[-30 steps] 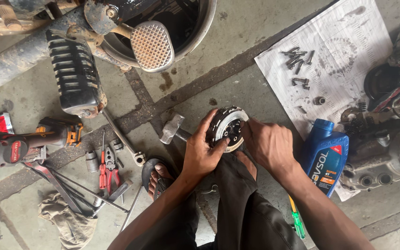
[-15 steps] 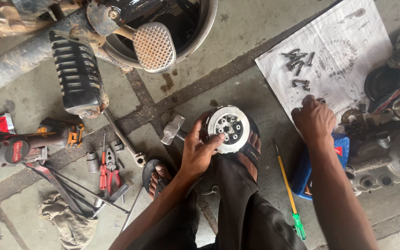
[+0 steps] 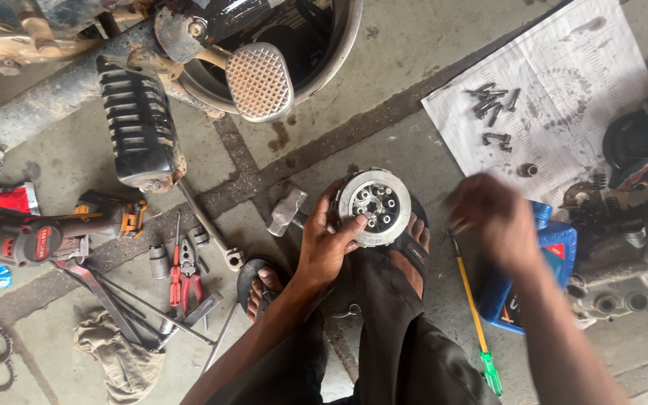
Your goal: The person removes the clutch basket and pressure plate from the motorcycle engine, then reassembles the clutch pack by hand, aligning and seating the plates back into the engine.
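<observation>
Nearest me, I see a yellow screwdriver (image 3: 475,315) with a green handle lying on the concrete floor (image 3: 384,82), just right of my dark trouser leg. My left hand (image 3: 325,244) wraps its fingers around the left edge of a round metal clutch disc (image 3: 374,207), holding it tilted up above my sandalled foot (image 3: 412,244), near the middle of the scene. My right hand (image 3: 493,221) is blurred, hovering empty with loose fingers just right of the disc, above a blue oil bottle (image 3: 538,277). A hammer (image 3: 288,211) lies just left of the disc. Further left lie red pliers (image 3: 183,271), a wrench (image 3: 208,225) and an orange power drill (image 3: 46,232). Far right, a sheet of paper (image 3: 564,82) carries a cluster of bolts (image 3: 493,101). At the far edge a grooved foot pedal (image 3: 258,81) overlaps a metal basin (image 3: 335,52).
</observation>
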`<state>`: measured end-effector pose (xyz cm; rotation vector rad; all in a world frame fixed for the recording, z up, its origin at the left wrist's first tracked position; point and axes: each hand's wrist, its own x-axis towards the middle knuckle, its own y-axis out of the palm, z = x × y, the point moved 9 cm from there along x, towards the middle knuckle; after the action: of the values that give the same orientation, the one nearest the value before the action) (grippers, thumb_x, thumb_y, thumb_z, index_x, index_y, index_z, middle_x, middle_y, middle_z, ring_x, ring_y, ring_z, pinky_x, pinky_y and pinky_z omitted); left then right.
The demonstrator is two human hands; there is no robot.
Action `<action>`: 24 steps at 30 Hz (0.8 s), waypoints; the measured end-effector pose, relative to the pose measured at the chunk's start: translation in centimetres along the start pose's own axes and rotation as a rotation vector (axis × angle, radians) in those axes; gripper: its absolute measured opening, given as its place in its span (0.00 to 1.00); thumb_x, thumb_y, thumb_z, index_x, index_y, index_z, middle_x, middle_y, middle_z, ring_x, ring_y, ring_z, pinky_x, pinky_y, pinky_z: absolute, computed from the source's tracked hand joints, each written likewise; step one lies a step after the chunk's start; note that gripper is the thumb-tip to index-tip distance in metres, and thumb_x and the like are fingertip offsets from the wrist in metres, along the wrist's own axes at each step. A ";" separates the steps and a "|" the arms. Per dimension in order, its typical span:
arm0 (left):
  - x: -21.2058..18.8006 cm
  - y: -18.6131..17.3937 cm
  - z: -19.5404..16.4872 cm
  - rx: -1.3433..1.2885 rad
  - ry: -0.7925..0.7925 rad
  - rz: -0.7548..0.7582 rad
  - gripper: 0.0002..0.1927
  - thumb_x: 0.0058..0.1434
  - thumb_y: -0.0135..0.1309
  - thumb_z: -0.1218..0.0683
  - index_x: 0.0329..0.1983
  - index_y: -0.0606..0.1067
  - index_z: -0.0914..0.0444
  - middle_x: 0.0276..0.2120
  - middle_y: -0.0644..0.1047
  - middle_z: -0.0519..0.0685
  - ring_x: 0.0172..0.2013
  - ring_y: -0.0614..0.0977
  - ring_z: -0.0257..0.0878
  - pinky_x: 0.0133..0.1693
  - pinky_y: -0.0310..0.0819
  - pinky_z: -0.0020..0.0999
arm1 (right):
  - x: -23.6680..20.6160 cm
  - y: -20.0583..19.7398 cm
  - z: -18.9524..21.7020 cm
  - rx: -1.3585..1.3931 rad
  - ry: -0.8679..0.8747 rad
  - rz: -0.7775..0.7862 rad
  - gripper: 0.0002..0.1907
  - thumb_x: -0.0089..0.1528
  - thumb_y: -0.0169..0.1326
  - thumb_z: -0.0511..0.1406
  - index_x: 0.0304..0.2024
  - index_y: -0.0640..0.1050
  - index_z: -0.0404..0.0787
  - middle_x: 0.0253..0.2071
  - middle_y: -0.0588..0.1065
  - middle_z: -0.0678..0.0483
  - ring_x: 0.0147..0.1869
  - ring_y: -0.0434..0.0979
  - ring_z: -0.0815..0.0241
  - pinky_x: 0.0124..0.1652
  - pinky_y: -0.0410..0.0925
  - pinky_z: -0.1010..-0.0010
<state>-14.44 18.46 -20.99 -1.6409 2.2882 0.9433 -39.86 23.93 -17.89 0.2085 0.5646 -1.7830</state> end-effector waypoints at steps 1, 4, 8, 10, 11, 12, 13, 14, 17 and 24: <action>0.1 0.2 -0.2 0.005 0.030 0.014 0.35 0.62 0.59 0.61 0.72 0.61 0.66 0.57 0.77 0.56 0.53 0.81 0.41 0.48 0.84 0.34 | -2.1 1.8 1.4 0.124 -0.055 0.066 0.13 0.59 0.47 0.21 0.45 0.75 0.31 0.37 0.81 0.49 0.38 0.84 0.60 0.38 0.79 0.69; 0.1 0.2 0.5 0.045 -0.031 -0.013 0.38 0.60 0.57 0.62 0.73 0.57 0.62 0.55 0.77 0.56 0.51 0.82 0.42 0.46 0.83 0.33 | -4.5 5.7 3.7 0.179 -0.103 0.136 0.09 0.62 0.56 0.25 0.45 0.76 0.31 0.39 0.83 0.50 0.39 0.84 0.62 0.39 0.78 0.71; -0.1 1.4 -1.1 -0.036 0.156 0.087 0.36 0.63 0.57 0.65 0.74 0.58 0.68 0.60 0.74 0.57 0.57 0.79 0.43 0.56 0.80 0.37 | -4.4 7.4 4.6 -0.012 -0.131 0.117 0.11 0.61 0.58 0.27 0.46 0.77 0.32 0.37 0.83 0.51 0.40 0.84 0.65 0.40 0.77 0.74; -0.3 1.5 -1.5 -0.019 0.191 0.090 0.36 0.64 0.57 0.65 0.74 0.58 0.69 0.61 0.74 0.58 0.59 0.77 0.44 0.60 0.76 0.38 | -4.1 7.5 4.7 -0.142 -0.121 0.085 0.12 0.60 0.59 0.29 0.46 0.79 0.34 0.35 0.84 0.51 0.39 0.85 0.66 0.39 0.77 0.74; -0.4 1.4 -1.6 -0.010 0.203 0.087 0.37 0.64 0.57 0.66 0.74 0.58 0.69 0.61 0.73 0.58 0.60 0.77 0.44 0.60 0.75 0.39 | -3.9 7.5 4.6 -0.183 -0.105 0.071 0.11 0.60 0.60 0.29 0.46 0.80 0.34 0.35 0.84 0.51 0.38 0.85 0.66 0.39 0.77 0.74; -0.4 1.5 -1.7 -0.002 0.214 0.086 0.37 0.63 0.57 0.66 0.74 0.58 0.69 0.62 0.73 0.58 0.60 0.76 0.44 0.61 0.74 0.40 | -3.8 7.4 4.6 -0.224 -0.087 0.056 0.11 0.60 0.60 0.30 0.46 0.80 0.35 0.34 0.84 0.51 0.38 0.85 0.66 0.38 0.77 0.74; -0.5 1.5 -1.8 0.003 0.224 0.087 0.37 0.63 0.58 0.66 0.74 0.58 0.70 0.62 0.73 0.58 0.60 0.76 0.45 0.61 0.73 0.40 | -3.9 7.5 4.9 -0.219 -0.116 0.060 0.11 0.60 0.61 0.30 0.45 0.80 0.35 0.35 0.84 0.51 0.39 0.86 0.66 0.38 0.77 0.73; -0.6 1.5 -1.9 0.000 0.231 0.091 0.37 0.63 0.57 0.65 0.74 0.57 0.69 0.62 0.73 0.58 0.60 0.76 0.45 0.61 0.74 0.40 | -3.9 7.6 5.2 -0.213 -0.146 0.062 0.11 0.59 0.61 0.30 0.44 0.80 0.35 0.36 0.84 0.50 0.39 0.86 0.65 0.38 0.78 0.73; -0.7 1.7 -2.2 0.018 0.255 0.104 0.37 0.63 0.57 0.64 0.74 0.56 0.69 0.62 0.73 0.58 0.61 0.77 0.45 0.61 0.77 0.41 | -3.9 7.6 5.6 -0.262 -0.174 0.041 0.12 0.58 0.62 0.31 0.44 0.79 0.35 0.36 0.84 0.49 0.39 0.87 0.64 0.38 0.78 0.72; -1.0 2.0 -2.7 0.099 0.339 0.115 0.37 0.65 0.58 0.62 0.74 0.56 0.70 0.63 0.72 0.59 0.62 0.77 0.46 0.62 0.77 0.40 | -4.2 8.0 6.5 -0.347 -0.261 0.034 0.14 0.58 0.61 0.32 0.47 0.79 0.35 0.38 0.83 0.46 0.41 0.88 0.58 0.38 0.79 0.69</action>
<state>-15.26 18.05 -17.60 -1.7570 2.6243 0.5963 -30.14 22.90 -12.58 -0.2491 0.6648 -1.6172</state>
